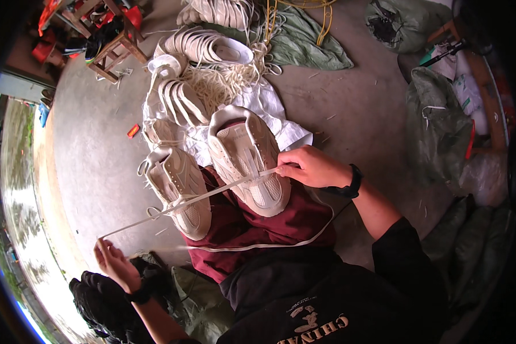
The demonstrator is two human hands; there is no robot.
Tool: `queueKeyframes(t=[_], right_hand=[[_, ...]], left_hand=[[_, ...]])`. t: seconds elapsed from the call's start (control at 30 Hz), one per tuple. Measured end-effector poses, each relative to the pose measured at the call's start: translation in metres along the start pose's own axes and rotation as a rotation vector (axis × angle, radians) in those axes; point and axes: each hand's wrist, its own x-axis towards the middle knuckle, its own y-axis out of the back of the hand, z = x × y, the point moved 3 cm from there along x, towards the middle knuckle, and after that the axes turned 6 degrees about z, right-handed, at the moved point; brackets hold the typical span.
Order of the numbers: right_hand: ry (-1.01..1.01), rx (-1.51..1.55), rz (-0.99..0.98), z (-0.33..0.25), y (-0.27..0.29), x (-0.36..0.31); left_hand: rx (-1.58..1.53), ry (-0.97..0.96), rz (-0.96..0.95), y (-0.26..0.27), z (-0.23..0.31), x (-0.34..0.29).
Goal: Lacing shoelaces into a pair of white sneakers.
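Note:
A beige sneaker (264,194) rests on my lap, toe toward me, tongue showing. A flat off-white shoelace (172,210) stretches taut across its lower lacing area. My left hand (116,265), out to the far left, pinches one stretch of the lace. Beside the sneaker's right edge, my right hand (309,166) grips the lace between thumb and fingers. A loose length of lace curves over my maroon trousers (212,264), its left part blurred. A second beige sneaker (184,192), with lace loops at its side, sits to the left, partly behind the taut lace.
Beyond the sneakers lie a heap of loose laces (232,83) and several stacked shoe pieces (209,46) on white sheeting (269,109). A wooden stool (117,54) stands far left. Green sacks (436,126) are at the right. A small red packet (133,131) lies on the floor.

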Motion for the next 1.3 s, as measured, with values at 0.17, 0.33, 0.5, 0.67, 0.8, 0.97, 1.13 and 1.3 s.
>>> queueKeyframes(t=[0.17,0.33,0.5,0.67,0.8,0.97,1.13,1.3], right_hand=[[-0.063,0.085,0.014,0.006,0.004,-0.014],[-0.134,0.145,-0.005,0.013,0.009,-0.026],[-0.197,0.261,-0.025,0.007,0.019,-0.04],[-0.247,0.41,-0.141,-0.005,0.012,-0.038],[-0.213,0.666,-0.132,-0.014,0.005,-0.031],[-0.341,0.545,-0.016,-0.008,0.01,-0.038],[-0.317,0.523,0.141,-0.016,-0.002,-0.023],[-0.283,0.198,0.233,-0.029,-0.003,-0.011]], left_hand=[[0.084,-0.07,0.2,0.076,-0.007,0.043],[0.022,-0.018,0.29,0.142,-0.01,0.078],[0.004,0.08,0.361,0.179,-0.018,0.106],[-0.098,0.171,0.444,0.22,-0.014,0.122],[-0.012,0.016,0.341,0.316,-0.039,0.156],[-0.122,0.228,0.491,0.24,-0.012,0.125],[-0.149,0.231,0.555,0.258,-0.006,0.126],[-0.072,0.239,0.552,0.27,-0.002,0.135]])
